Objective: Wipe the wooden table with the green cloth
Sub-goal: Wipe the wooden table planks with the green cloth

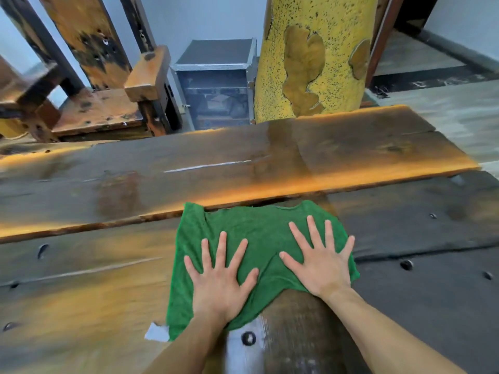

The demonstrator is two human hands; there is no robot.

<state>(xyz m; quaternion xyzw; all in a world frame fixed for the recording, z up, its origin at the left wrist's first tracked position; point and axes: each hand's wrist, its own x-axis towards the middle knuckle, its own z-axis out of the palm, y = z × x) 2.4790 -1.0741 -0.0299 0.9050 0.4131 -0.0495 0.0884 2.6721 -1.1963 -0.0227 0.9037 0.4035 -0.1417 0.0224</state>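
Head view: left hand (220, 286) and right hand (322, 261) press flat, fingers spread, on rumpled, perhaps damp green cloth (256, 228).

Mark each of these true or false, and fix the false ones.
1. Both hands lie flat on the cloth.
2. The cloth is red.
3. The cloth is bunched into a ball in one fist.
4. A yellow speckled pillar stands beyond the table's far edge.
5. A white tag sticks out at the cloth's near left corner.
1. True. The left hand and the right hand press the cloth with fingers spread.
2. False. It is green.
3. False. It lies spread out on the table under both open palms.
4. True. The pillar rises behind the far plank.
5. True. The tag shows there.
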